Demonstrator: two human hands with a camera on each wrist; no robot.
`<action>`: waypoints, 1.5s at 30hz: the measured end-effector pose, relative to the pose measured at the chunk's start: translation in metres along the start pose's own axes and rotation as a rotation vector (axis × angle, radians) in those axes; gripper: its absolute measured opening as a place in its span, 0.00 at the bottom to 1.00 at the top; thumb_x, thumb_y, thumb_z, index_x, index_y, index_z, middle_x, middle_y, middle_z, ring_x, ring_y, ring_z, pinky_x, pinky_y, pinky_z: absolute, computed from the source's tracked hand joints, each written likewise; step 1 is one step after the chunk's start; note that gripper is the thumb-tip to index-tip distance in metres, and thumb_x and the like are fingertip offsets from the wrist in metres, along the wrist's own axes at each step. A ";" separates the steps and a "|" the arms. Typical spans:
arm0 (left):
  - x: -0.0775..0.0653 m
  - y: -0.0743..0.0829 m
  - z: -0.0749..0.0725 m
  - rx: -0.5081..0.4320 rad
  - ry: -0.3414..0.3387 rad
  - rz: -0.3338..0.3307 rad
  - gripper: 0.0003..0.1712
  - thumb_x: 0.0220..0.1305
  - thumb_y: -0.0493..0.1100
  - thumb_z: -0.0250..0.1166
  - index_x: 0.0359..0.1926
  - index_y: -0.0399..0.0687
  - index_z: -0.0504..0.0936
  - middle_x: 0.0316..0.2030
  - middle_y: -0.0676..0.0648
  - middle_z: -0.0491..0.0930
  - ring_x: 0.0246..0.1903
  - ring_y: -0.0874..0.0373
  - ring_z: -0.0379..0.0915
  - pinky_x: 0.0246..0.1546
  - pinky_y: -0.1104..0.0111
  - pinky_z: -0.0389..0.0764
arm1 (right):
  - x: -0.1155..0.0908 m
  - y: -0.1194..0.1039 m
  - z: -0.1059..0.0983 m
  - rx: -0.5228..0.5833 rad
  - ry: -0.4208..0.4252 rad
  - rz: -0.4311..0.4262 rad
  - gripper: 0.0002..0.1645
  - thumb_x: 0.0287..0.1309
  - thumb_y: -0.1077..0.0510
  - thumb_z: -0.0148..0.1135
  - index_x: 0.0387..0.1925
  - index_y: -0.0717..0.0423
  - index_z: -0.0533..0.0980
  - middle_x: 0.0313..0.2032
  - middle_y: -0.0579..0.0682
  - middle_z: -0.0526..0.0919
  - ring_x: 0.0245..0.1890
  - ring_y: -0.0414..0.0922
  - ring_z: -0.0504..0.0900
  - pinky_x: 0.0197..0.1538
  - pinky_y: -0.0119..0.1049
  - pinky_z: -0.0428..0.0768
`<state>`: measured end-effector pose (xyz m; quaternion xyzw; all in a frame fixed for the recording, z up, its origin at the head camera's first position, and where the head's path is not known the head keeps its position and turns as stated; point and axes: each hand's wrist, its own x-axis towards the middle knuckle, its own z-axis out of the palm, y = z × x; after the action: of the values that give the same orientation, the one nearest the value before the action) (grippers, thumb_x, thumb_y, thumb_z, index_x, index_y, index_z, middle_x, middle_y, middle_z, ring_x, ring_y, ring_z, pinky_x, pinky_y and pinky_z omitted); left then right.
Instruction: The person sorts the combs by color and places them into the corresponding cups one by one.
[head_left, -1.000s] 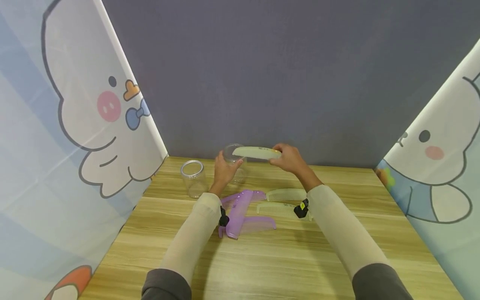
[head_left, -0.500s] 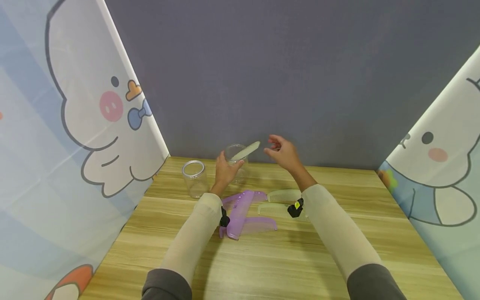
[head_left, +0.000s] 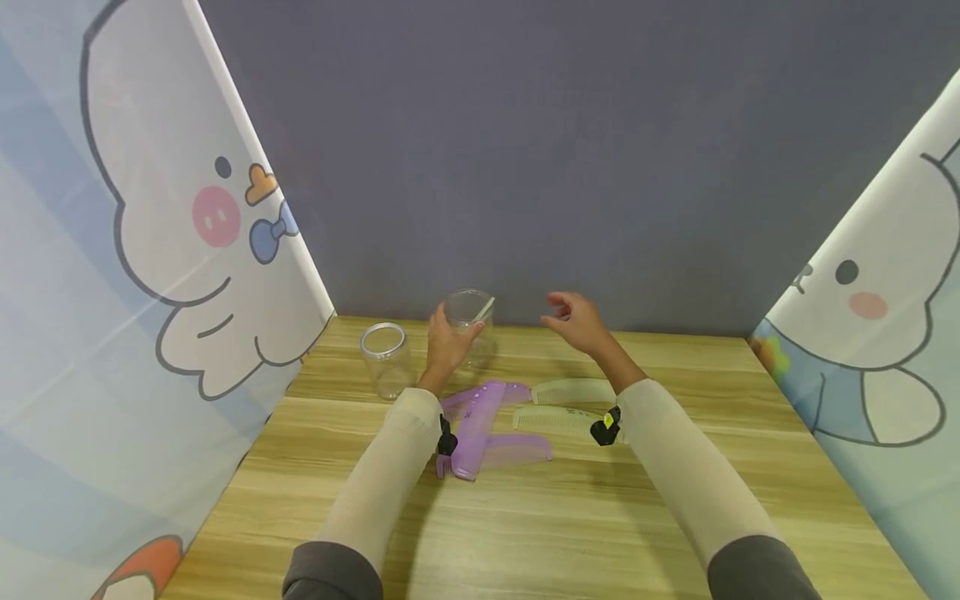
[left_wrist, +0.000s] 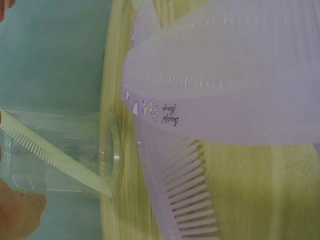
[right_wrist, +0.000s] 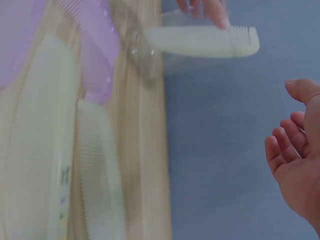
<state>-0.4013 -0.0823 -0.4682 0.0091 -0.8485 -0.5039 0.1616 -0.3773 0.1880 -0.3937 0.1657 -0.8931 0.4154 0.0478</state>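
Note:
My left hand (head_left: 447, 343) grips a clear jar (head_left: 482, 348) near the back edge of the table, fingers and thumb around its side. A pale green comb (right_wrist: 200, 41) stands slanted inside this jar, its upper end near the rim. In the left wrist view the comb (left_wrist: 60, 157) leans with its lower tip at the jar's bottom. To the right of the jar hovers my right hand (head_left: 577, 322), empty, its fingers loosely bent and the thumb apart.
A second clear jar (head_left: 388, 367) with a silvery rim stands to the left. Several purple combs (head_left: 476, 433) lie overlapping in front of my left hand. Two pale green combs, one behind (head_left: 573, 389) and one nearer (head_left: 552, 418), lie right of them. A grey wall (head_left: 637, 167) rises behind the table.
My right hand has let go of the pale green comb and drawn back from the jar. The comb has tipped and dropped into the jar; the left hand keeps its grip.

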 end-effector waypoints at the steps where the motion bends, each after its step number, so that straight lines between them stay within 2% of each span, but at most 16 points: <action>1: 0.000 -0.001 0.000 0.007 -0.002 -0.002 0.57 0.58 0.60 0.74 0.77 0.37 0.56 0.71 0.33 0.64 0.70 0.36 0.63 0.72 0.46 0.67 | -0.002 0.004 -0.001 -0.010 -0.008 0.008 0.35 0.69 0.53 0.64 0.72 0.62 0.67 0.67 0.61 0.72 0.61 0.60 0.76 0.61 0.56 0.78; 8: -0.002 -0.001 -0.004 0.025 0.009 0.009 0.57 0.58 0.60 0.74 0.76 0.36 0.56 0.69 0.32 0.66 0.69 0.36 0.65 0.71 0.46 0.68 | -0.017 0.029 -0.007 -0.044 -0.051 0.066 0.37 0.68 0.52 0.65 0.72 0.62 0.66 0.68 0.61 0.72 0.62 0.61 0.75 0.59 0.57 0.79; 13: -0.001 0.002 -0.005 0.015 0.013 0.028 0.56 0.58 0.59 0.74 0.76 0.35 0.57 0.69 0.31 0.66 0.68 0.36 0.65 0.70 0.46 0.68 | -0.027 0.047 -0.016 -0.083 -0.076 0.084 0.36 0.68 0.53 0.63 0.72 0.62 0.66 0.68 0.63 0.71 0.62 0.62 0.74 0.58 0.58 0.79; 23: -0.001 0.004 -0.002 0.012 0.008 0.012 0.57 0.59 0.59 0.74 0.77 0.35 0.56 0.70 0.31 0.64 0.70 0.35 0.64 0.71 0.46 0.67 | -0.048 0.085 -0.026 -0.174 -0.112 0.094 0.35 0.68 0.54 0.64 0.70 0.66 0.68 0.65 0.69 0.73 0.60 0.65 0.75 0.59 0.60 0.78; 33: -0.002 0.003 0.000 0.023 -0.003 0.006 0.55 0.60 0.59 0.73 0.77 0.37 0.55 0.71 0.32 0.63 0.70 0.36 0.63 0.72 0.46 0.67 | -0.067 0.105 -0.030 -0.181 -0.199 0.146 0.35 0.69 0.54 0.63 0.70 0.68 0.67 0.67 0.72 0.67 0.62 0.69 0.72 0.60 0.62 0.77; 45: 0.000 0.001 0.001 0.016 -0.010 0.005 0.56 0.60 0.59 0.73 0.77 0.38 0.55 0.70 0.33 0.64 0.69 0.36 0.63 0.71 0.45 0.68 | -0.082 0.128 -0.030 -0.216 -0.231 0.148 0.38 0.67 0.53 0.66 0.69 0.70 0.66 0.63 0.73 0.70 0.59 0.69 0.75 0.60 0.61 0.77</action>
<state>-0.4018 -0.0814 -0.4678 0.0057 -0.8533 -0.4968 0.1582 -0.3450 0.3083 -0.4852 0.1398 -0.9420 0.2974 -0.0683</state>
